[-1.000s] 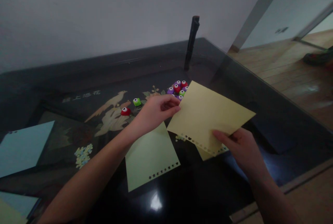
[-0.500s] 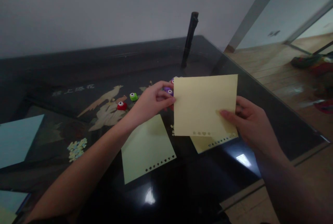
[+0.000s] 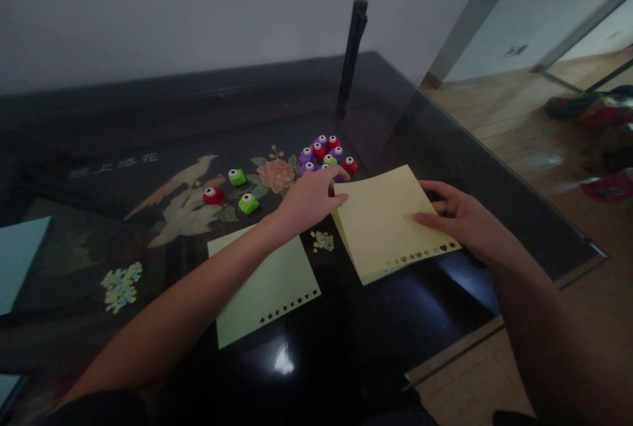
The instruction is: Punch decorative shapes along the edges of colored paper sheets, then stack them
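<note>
Pale yellow paper sheet [image 3: 388, 228] with a punched lower edge, flat on the glossy black table [image 3: 346, 340], pinned for alignment: left hand [image 3: 309, 198] fingers curled onto its far-left corner, right hand [image 3: 462, 218] fingers spread flat on its right edge; small coloured craft punches [image 3: 326, 152] just beyond the left fingertips

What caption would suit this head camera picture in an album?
Both hands, left hand and right hand, rest on a yellow sheet lying on a dark table.

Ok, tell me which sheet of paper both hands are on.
The yellow sheet at right. The left hand touches its left corner, the right hand its right side. The green sheet lies untouched.
</note>
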Available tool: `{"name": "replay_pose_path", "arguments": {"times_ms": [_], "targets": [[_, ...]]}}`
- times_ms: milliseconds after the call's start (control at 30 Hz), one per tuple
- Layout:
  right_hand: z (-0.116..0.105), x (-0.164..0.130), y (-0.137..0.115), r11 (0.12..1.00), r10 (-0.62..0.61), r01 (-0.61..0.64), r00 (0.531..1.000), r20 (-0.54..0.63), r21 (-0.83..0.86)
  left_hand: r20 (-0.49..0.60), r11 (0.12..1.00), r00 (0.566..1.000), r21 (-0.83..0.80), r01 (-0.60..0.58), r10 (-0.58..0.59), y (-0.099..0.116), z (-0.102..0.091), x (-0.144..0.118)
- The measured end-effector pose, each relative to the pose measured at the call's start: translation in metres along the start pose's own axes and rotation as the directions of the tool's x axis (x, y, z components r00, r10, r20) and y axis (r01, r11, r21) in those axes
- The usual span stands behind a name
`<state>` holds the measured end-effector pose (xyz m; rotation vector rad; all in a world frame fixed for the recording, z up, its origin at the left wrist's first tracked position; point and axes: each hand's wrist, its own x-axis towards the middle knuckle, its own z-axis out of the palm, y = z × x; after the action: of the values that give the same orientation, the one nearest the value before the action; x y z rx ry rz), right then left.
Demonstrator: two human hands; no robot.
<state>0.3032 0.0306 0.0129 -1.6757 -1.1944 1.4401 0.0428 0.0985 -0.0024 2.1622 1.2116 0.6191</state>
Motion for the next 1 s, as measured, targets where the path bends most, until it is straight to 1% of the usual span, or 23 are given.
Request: {"name": "replay_pose_path", "arguments": {"times_ms": [100,200,333,467,667,800,1000], "targets": [[-0.001,0.001,0.006,0.998,0.042,-0.041,0.999,0.018,-0.048,0.056,0.998,0.998,0.061,0.033,-0.036,0.001,0.007,-0.003],[-0.001,0.003,0.009,0.995,0.044,-0.042,0.999,0.026,-0.088,0.089,0.994,0.994,0.094,0.056,-0.064,0.002,0.010,-0.005],[-0.001,0.008,0.011,0.983,0.011,-0.002,0.999,0.049,-0.185,0.112,0.989,0.990,0.131,0.074,-0.089,0.000,0.011,-0.008],[-0.003,0.016,0.014,0.968,-0.019,0.041,0.996,0.091,-0.247,0.128,0.987,0.988,0.149,0.067,-0.087,-0.001,0.011,-0.010],[-0.002,0.021,0.020,0.949,0.002,0.023,0.997,0.079,-0.315,0.129,0.986,0.988,0.158,0.061,-0.082,-0.007,0.011,-0.010],[-0.001,0.021,0.021,0.934,-0.001,0.018,0.999,0.048,-0.357,0.140,0.987,0.987,0.149,0.057,-0.078,-0.009,0.010,-0.010],[-0.001,0.022,0.021,0.928,-0.036,0.052,0.998,0.051,-0.369,0.158,0.982,0.985,0.183,0.046,-0.076,-0.007,0.010,-0.010]]}}
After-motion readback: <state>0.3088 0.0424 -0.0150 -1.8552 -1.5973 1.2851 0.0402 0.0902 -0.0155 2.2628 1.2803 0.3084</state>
